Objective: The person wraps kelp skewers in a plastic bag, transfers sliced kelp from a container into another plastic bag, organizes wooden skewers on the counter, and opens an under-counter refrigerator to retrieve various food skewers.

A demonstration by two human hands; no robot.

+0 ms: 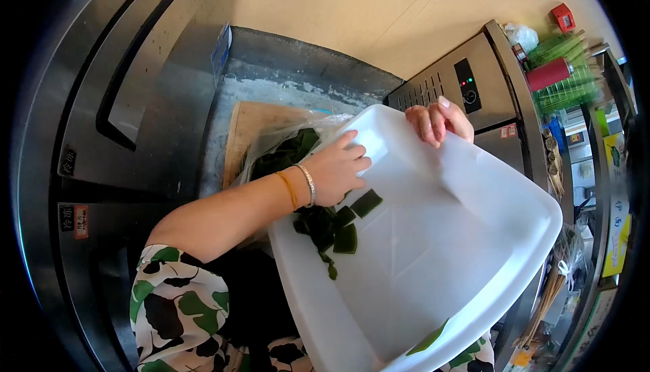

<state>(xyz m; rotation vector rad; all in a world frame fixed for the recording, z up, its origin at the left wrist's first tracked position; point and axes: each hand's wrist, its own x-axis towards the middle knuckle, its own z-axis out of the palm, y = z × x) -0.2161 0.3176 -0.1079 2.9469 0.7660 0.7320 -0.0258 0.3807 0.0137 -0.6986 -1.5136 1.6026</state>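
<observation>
A white plastic tray [433, 243] is tilted in front of me. My right hand [440, 121] is curled over its upper rim and grips it. Inside the tray, my left hand [335, 169] has its fingers apart, just above a small pile of dark green kelp pieces [345, 238] along the left side; its palm side is hidden. One more green strip [428, 338] clings near the tray's bottom edge. Beyond the left wrist, a clear plastic bag [328, 122] holds more dark green kelp [288, 152], partly covered by my arm and the tray.
A wooden board [247, 121] lies under the bag, on a worn grey surface [271, 91]. Steel refrigerator doors [156, 108] stand at the left. A steel appliance with a control panel [467, 86] is at the right, near bundled skewers [548, 297] and a red spool [548, 74].
</observation>
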